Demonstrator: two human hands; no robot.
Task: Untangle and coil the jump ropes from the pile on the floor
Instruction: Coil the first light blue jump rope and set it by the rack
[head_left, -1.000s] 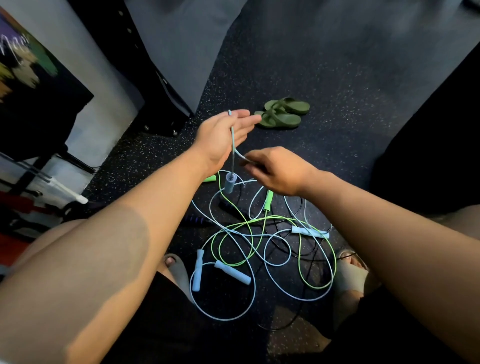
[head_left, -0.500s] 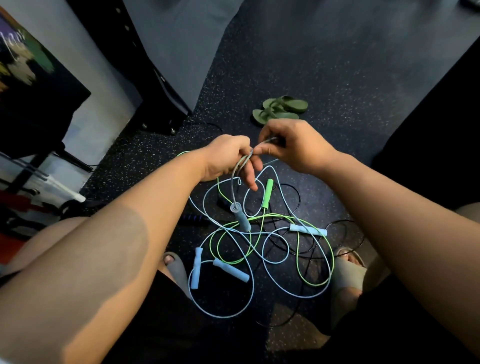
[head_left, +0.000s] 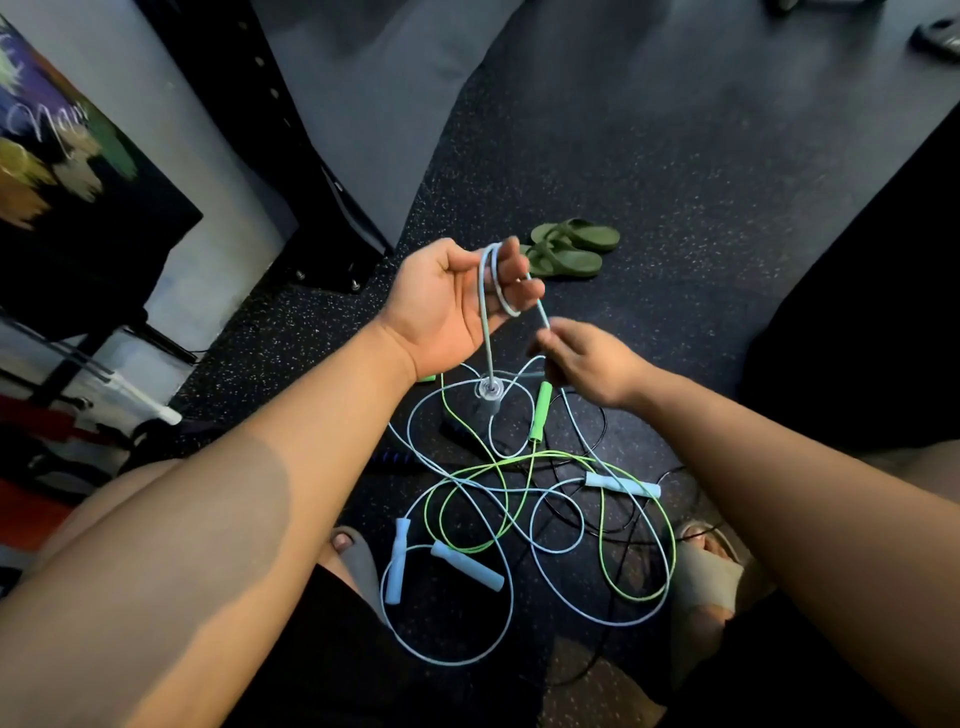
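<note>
The dark speckled rubber floor (head_left: 675, 156) carries the tangled pile of light blue, lime green and black jump ropes (head_left: 524, 460), which lies between the person's two feet in grey slides (only the toes show). Beyond the pile sit a pair of olive green foam sandals (head_left: 569, 249). Left of the pile, a black steel rack upright (head_left: 291, 156) hems that side in.

Above the pile's far edge the left hand (head_left: 452, 306) is now raised, palm toward the camera, with a turn of light blue cord (head_left: 485, 306) wound round its fingers. Half a second ago that hand was a closed fist touching the other. The right hand (head_left: 587, 364) has dropped lower and to the right of it, pinching the same cord where it leaves the loop. The hands are thus apart and joined only by the cord. The grey-blue cylindrical handle (head_left: 489, 395) hangs from the left hand, just over the pile.

I judge that the first wrap of a coil is made, with nearly all of this rope still lying in the tangle. A lime green handle (head_left: 540, 410) lies close under the right hand, and green cord crosses the blue in several places, so pulling more slack may drag the pile. Open floor beyond and to the right of the pile gives room to draw cord outward; the rack side looks tighter.
</note>
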